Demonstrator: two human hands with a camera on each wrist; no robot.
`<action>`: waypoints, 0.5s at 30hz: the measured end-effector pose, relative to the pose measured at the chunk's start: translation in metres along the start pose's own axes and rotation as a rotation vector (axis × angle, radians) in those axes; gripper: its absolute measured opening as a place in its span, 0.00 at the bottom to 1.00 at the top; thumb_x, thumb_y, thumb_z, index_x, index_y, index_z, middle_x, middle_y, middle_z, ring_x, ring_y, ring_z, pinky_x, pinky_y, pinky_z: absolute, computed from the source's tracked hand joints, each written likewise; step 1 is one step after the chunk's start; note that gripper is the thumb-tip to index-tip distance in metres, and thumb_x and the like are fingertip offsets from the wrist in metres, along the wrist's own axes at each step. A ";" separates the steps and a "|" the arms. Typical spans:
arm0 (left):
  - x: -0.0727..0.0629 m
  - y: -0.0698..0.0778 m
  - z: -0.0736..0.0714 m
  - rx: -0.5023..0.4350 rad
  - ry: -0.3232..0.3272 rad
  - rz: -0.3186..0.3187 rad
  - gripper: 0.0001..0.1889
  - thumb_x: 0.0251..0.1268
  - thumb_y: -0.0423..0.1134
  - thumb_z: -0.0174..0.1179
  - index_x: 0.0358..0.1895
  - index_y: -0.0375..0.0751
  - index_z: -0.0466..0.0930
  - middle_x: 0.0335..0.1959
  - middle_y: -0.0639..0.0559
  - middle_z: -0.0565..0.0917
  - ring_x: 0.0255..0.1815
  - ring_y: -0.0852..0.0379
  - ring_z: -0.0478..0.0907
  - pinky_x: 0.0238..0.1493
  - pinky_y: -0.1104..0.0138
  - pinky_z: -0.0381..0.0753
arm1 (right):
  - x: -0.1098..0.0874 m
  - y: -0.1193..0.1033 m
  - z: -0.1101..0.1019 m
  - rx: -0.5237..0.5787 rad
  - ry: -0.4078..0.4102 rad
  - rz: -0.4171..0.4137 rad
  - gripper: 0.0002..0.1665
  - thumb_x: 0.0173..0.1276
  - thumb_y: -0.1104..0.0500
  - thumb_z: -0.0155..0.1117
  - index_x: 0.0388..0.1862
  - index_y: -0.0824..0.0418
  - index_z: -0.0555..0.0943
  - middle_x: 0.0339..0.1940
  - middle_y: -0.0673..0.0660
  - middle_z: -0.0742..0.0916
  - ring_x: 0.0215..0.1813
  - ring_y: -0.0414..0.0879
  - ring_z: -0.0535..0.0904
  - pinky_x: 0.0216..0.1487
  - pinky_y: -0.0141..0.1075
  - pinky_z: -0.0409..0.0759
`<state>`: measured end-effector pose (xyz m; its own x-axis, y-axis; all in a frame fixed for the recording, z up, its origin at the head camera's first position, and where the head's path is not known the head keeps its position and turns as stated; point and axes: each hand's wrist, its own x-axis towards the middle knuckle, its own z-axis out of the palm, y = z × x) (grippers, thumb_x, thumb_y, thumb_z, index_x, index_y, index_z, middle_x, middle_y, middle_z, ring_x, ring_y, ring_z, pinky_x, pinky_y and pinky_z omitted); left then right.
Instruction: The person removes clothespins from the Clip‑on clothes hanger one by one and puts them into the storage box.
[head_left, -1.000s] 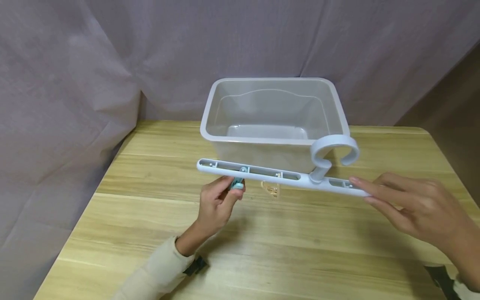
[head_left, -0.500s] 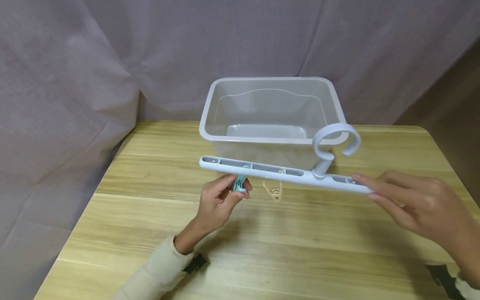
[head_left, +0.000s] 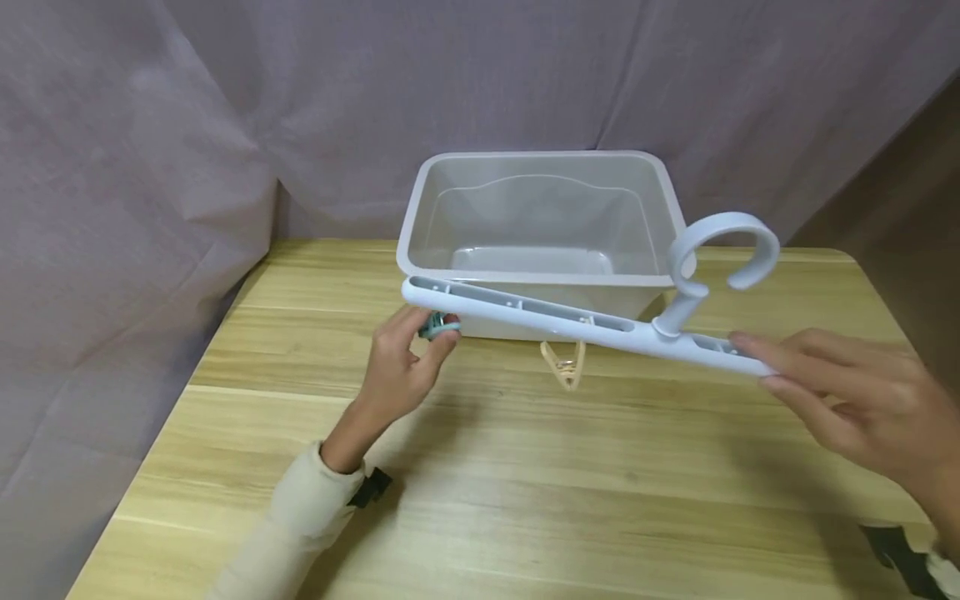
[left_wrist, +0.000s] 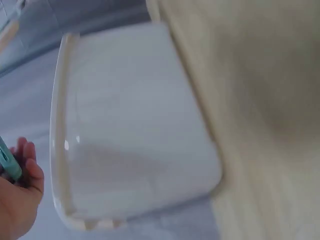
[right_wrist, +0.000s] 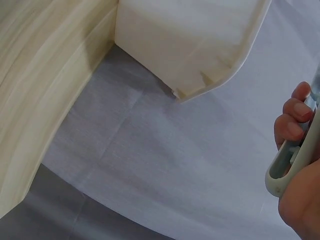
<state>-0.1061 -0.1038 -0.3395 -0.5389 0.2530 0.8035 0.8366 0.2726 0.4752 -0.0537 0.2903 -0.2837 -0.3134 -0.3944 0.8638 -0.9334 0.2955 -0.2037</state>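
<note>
My right hand [head_left: 862,400] grips the right end of a pale blue clip hanger [head_left: 637,337], which has a slotted bar and a round hook. In the right wrist view, fingers curl round the end of the hanger [right_wrist: 273,186]. My left hand [head_left: 393,367] pinches a teal clothespin [head_left: 442,327] just below the left part of the bar; no teal shows in the slots. The left wrist view has that teal clothespin [left_wrist: 9,164] at its left edge. Under the bar's middle hangs a beige clothespin [head_left: 570,380] with its metal spring.
Behind the hanger, a whitish plastic bin [head_left: 536,280] stands at the back of the wooden table [head_left: 570,500]. The bar overlaps its front wall in the head view. A grey cloth [head_left: 337,100] hangs behind the table.
The teal clothespin has come away from the bar's slot and moved left and up with my left hand. My right hand has shifted the hanger rightward, and its left end and hook have risen.
</note>
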 end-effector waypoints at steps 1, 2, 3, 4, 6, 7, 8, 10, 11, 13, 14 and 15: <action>0.004 -0.002 -0.003 0.038 0.010 -0.002 0.23 0.77 0.48 0.55 0.49 0.25 0.80 0.37 0.41 0.83 0.33 0.52 0.77 0.35 0.64 0.77 | 0.000 0.000 0.000 -0.017 -0.016 0.002 0.18 0.74 0.52 0.65 0.44 0.67 0.89 0.22 0.54 0.83 0.21 0.32 0.65 0.24 0.17 0.55; 0.008 -0.004 -0.006 0.074 0.019 -0.003 0.22 0.77 0.46 0.56 0.50 0.25 0.80 0.36 0.41 0.82 0.33 0.51 0.76 0.35 0.62 0.76 | 0.001 0.000 -0.001 -0.033 -0.030 0.004 0.19 0.74 0.51 0.65 0.44 0.66 0.89 0.22 0.53 0.83 0.21 0.32 0.66 0.24 0.17 0.55; 0.012 -0.006 -0.009 0.109 0.025 -0.001 0.20 0.77 0.44 0.56 0.52 0.25 0.80 0.36 0.40 0.82 0.33 0.51 0.76 0.34 0.62 0.76 | 0.001 0.000 -0.001 -0.055 -0.042 0.002 0.19 0.74 0.50 0.64 0.44 0.65 0.90 0.22 0.53 0.84 0.21 0.32 0.66 0.23 0.17 0.55; 0.016 -0.008 -0.012 0.141 0.023 0.003 0.19 0.76 0.41 0.58 0.55 0.25 0.79 0.36 0.40 0.82 0.33 0.50 0.76 0.34 0.61 0.75 | 0.001 0.000 -0.001 -0.078 -0.053 -0.003 0.19 0.75 0.49 0.63 0.44 0.64 0.90 0.22 0.53 0.84 0.22 0.32 0.66 0.23 0.18 0.56; 0.025 -0.010 -0.015 0.189 0.004 0.026 0.17 0.71 0.34 0.61 0.55 0.25 0.79 0.34 0.40 0.80 0.32 0.49 0.75 0.34 0.60 0.75 | 0.001 0.001 -0.001 -0.104 -0.073 -0.010 0.20 0.75 0.48 0.62 0.44 0.63 0.90 0.23 0.53 0.84 0.22 0.32 0.67 0.22 0.19 0.57; 0.029 -0.011 -0.017 0.206 -0.013 0.036 0.16 0.69 0.32 0.62 0.55 0.25 0.78 0.34 0.40 0.80 0.33 0.48 0.75 0.35 0.59 0.75 | 0.001 0.001 -0.001 -0.112 -0.078 -0.016 0.20 0.76 0.48 0.62 0.44 0.63 0.90 0.23 0.53 0.85 0.22 0.32 0.67 0.21 0.19 0.57; 0.033 -0.012 -0.018 0.220 -0.029 0.049 0.16 0.67 0.30 0.62 0.55 0.25 0.78 0.34 0.40 0.79 0.33 0.48 0.74 0.35 0.59 0.74 | 0.001 0.001 -0.001 -0.118 -0.079 -0.025 0.20 0.76 0.48 0.62 0.44 0.62 0.90 0.23 0.53 0.84 0.21 0.33 0.67 0.21 0.19 0.57; 0.041 -0.015 -0.021 0.255 -0.068 0.071 0.17 0.65 0.29 0.64 0.56 0.25 0.77 0.34 0.40 0.79 0.34 0.46 0.74 0.37 0.57 0.74 | 0.001 0.001 0.000 -0.123 -0.090 -0.032 0.20 0.76 0.48 0.61 0.45 0.62 0.90 0.23 0.52 0.84 0.21 0.32 0.66 0.20 0.19 0.57; 0.045 -0.017 -0.021 0.269 -0.088 0.077 0.18 0.65 0.29 0.64 0.56 0.24 0.77 0.35 0.40 0.79 0.35 0.45 0.74 0.38 0.56 0.74 | 0.002 0.001 0.000 -0.125 -0.094 -0.034 0.20 0.77 0.48 0.60 0.45 0.62 0.90 0.23 0.52 0.84 0.21 0.32 0.66 0.20 0.19 0.57; 0.052 -0.021 -0.023 0.326 -0.125 0.071 0.18 0.66 0.30 0.63 0.56 0.24 0.77 0.35 0.40 0.79 0.36 0.44 0.74 0.39 0.54 0.74 | 0.003 -0.001 0.000 -0.140 -0.108 -0.033 0.20 0.77 0.47 0.59 0.45 0.60 0.90 0.23 0.51 0.83 0.21 0.32 0.66 0.19 0.20 0.57; 0.057 -0.023 -0.023 0.352 -0.144 0.057 0.18 0.67 0.30 0.63 0.57 0.23 0.77 0.35 0.39 0.78 0.36 0.43 0.73 0.39 0.54 0.74 | 0.004 -0.002 0.001 -0.147 -0.115 -0.035 0.20 0.78 0.47 0.58 0.46 0.59 0.90 0.23 0.51 0.83 0.21 0.32 0.66 0.18 0.20 0.57; 0.061 -0.025 -0.023 0.382 -0.168 0.040 0.18 0.68 0.30 0.62 0.57 0.23 0.76 0.36 0.39 0.78 0.36 0.42 0.73 0.39 0.53 0.73 | 0.005 -0.004 0.001 -0.161 -0.128 -0.032 0.20 0.78 0.47 0.58 0.46 0.58 0.90 0.22 0.51 0.82 0.21 0.32 0.65 0.18 0.21 0.57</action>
<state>-0.1577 -0.1164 -0.2945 -0.5417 0.4099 0.7339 0.7776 0.5758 0.2524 -0.0519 0.2864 -0.2788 -0.3132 -0.5100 0.8011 -0.9065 0.4119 -0.0922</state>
